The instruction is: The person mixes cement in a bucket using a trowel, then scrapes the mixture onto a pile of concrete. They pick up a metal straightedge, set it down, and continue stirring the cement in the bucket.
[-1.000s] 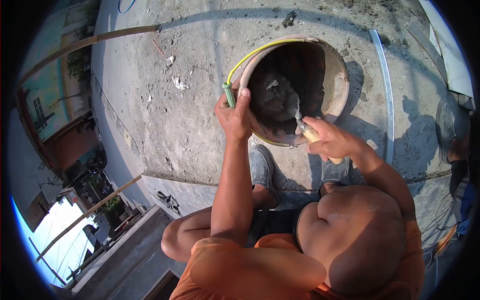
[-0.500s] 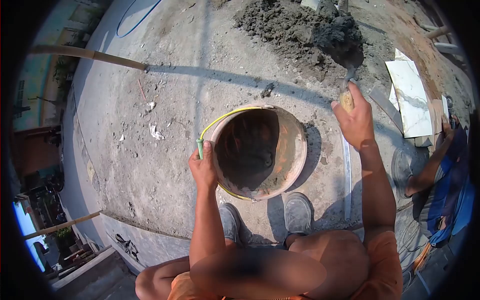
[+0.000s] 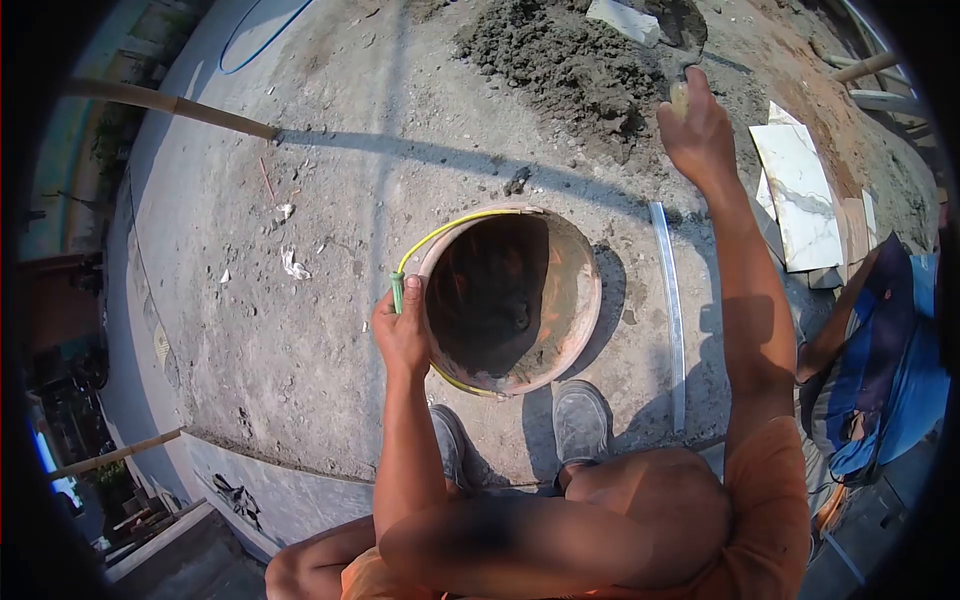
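Observation:
A round bucket (image 3: 592, 330) with a dusty rim stands in front of my shoes, a little wet grey mortar showing in its shaded inside. My left hand (image 3: 402, 335) is closed around the green grip of its yellow handle (image 3: 440, 235), against the rim's left side. Stretched far forward, my right hand (image 3: 703, 135) grips a trowel (image 3: 679, 98) by its pale handle. The trowel's dark blade is at the right edge of a grey mortar heap (image 3: 560, 75), beside a broken white tile piece (image 3: 625, 20). Mortar partly hides the blade.
A straight metal strip (image 3: 668, 310) lies right of the bucket. Marble-patterned tiles (image 3: 797, 195) rest farther right, near a co-worker in blue clothing (image 3: 895, 370). A bamboo pole (image 3: 190, 107) casts a shadow across the ground, and a blue hose (image 3: 240, 58) curves at upper left.
My right hand has moved forward with the trowel, from beside the bucket to the far mortar heap. The dark mortar lump near the blade shows farther up. My left hand stays on the bucket handle.

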`<state>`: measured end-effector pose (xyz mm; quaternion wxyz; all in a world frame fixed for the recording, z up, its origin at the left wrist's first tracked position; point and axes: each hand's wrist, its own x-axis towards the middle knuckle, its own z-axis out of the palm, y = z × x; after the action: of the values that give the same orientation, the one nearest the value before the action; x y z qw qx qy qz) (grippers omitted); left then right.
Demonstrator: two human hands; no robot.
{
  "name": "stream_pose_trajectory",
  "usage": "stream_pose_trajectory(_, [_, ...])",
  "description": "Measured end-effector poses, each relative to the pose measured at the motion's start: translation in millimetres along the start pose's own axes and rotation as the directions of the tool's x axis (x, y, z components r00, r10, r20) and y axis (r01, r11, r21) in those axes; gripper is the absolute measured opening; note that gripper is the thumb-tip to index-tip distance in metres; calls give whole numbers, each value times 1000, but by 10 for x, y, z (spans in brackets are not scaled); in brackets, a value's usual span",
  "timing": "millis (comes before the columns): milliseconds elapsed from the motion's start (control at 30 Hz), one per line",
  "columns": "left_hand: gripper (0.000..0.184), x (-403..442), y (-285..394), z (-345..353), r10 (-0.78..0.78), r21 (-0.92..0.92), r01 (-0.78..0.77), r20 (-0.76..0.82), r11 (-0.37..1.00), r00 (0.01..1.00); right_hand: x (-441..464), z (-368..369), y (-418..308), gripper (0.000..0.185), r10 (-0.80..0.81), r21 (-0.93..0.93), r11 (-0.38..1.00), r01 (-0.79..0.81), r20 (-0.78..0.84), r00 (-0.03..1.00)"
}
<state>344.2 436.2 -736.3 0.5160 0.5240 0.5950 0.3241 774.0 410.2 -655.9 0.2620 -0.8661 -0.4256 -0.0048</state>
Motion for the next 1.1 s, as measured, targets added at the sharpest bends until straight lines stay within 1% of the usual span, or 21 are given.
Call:
stream_pose_trajectory(67, [41, -41, 83, 32, -31, -20, 31, 15, 999, 999, -334, -269, -131, 57, 0, 142, 990, -3, 16, 1000])
stream_pose_trajectory(133, [40, -73, 85, 94, -20, -36, 21, 17, 999, 1000, -747, -487, -164, 58, 15, 286, 955, -80, 221, 975])
stream_pose_trajectory(200, [40, -120, 126, 129, -10, -45, 11, 18, 999, 1000, -1226, -538, 89, 59, -164, 377, 926, 26, 336, 927])
stream_pose_trajectory(233, [42, -154, 206, 152, -18, -21, 19, 35, 1000, 999, -1436, -605, 222, 59, -263, 356, 930, 96, 458, 849])
stream_pose_trajectory(300, [44, -178, 299, 250, -30, 8, 30, 58, 1000, 998, -1647, -673, 252, 60, -344, 346, 924, 161, 572, 745])
stream_pose_trajectory(367, [44, -212, 343, 342, -20, 38, 16, 101, 999, 995, -1797, -660, 92, 56, -86, -23, 979, 202, 854, 513])
stream_pose_trajectory(400, [44, -263, 411, 414, -30, 53, 24, 108, 998, 994, -1847, -552, -3, 54, -87, -59, 969, 239, 826, 557])
stream_pose_trajectory(433, [46, -315, 507, 507, 27, 125, -43, 130, 991, 991, -1861, -390, -102, 52, -90, -100, 956, 275, 795, 600])
stream_pose_trajectory(500, [53, -375, 575, 670, 149, 287, -198, 183, 937, 972, -1848, -75, -229, 41, -101, -68, 973, 220, 731, 675])
stream_pose_trajectory(533, [53, -414, 606, 728, 143, 291, -196, 195, 936, 970, -1883, 85, -256, 41, -89, -71, 976, 206, 734, 674])
stream_pose_trajectory(600, [43, -453, 671, 809, 161, 256, -210, 200, 944, 966, -1982, 386, -273, 34, -189, -111, 934, 339, 652, 735])
stream_pose_trajectory(633, [44, -462, 665, 813, 186, 265, -240, 213, 934, 959, -2069, 474, -269, 34, -185, -111, 935, 336, 655, 733])
stream_pose_trajectory(700, [46, -437, 625, 766, 112, 230, -152, 179, 961, 977, -2230, 563, -265, 28, -218, -17, 937, 350, 755, 619])
stream_pose_trajectory(733, [48, -413, 612, 731, 47, 189, -76, 152, 979, 987, -2256, 557, -228, 28, -219, -13, 936, 351, 760, 611])
stream_pose_trajectory(800, [51, -456, 642, 680, -21, 212, -16, 174, 977, 985, -2333, 469, -152, 25, -286, 71, 889, 453, 857, 428])
stream_pose_trajectory(833, [51, -475, 655, 706, 46, 248, -107, 241, 963, 969, -2331, 438, -162, 25, -278, 59, 892, 448, 854, 441])
stream_pose_trajectory(900, [49, -495, 594, 811, 240, 306, -329, 295, 893, 925, -2232, 382, -236, 27, -159, 61, 879, 473, 973, 170])
stream_pose_trajectory(933, [49, -495, 557, 836, 246, 303, -336, 299, 892, 922, -2157, 334, -237, 27, -157, 56, 880, 472, 972, 177])
stream_pose_trajectory(1000, [48, -502, 639, 843, 161, 303, -239, 259, 923, 952, -1979, 171, -288, 32, -116, -13, 913, 407, 950, 290])
stream_pose_trajectory(1067, [48, -415, 659, 732, 56, 281, -127, 247, 951, 967, -1895, -62, -366, 34, -113, -7, 926, 377, 949, 294])
stream_pose_trajectory(1100, [48, -378, 653, 677, 36, 288, -102, 224, 952, 974, -1855, -114, -375, 35, -87, -48, 931, 361, 933, 348])
